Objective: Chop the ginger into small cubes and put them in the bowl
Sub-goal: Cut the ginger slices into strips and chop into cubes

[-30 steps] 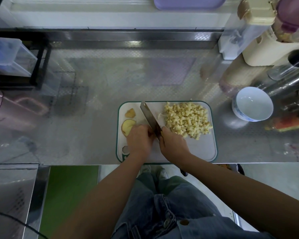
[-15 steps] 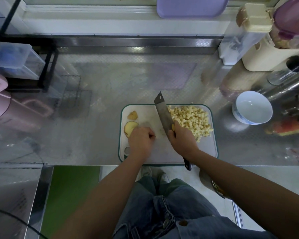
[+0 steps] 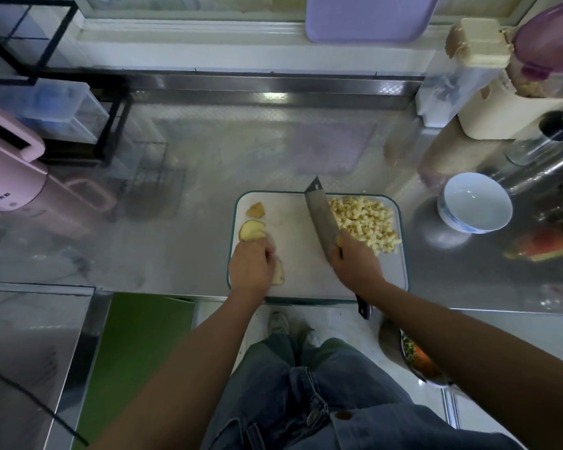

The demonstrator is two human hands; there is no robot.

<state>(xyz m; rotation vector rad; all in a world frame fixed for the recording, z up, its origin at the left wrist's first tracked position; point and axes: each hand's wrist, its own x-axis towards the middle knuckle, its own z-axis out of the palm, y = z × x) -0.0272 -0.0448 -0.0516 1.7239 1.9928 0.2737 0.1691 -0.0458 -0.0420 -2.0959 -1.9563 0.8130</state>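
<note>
Pointing away and slightly left, the knife (image 3: 320, 219) is gripped by the right hand (image 3: 356, 267), handle mostly hidden; the curled left hand (image 3: 251, 269) partly covers ginger slices (image 3: 252, 229), its hold unclear.

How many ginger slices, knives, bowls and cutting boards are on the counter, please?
Ginger slices: 3, one partly under the left hand
Knife: 1
White bowl: 1
Cutting board: 1
Total: 6
</note>
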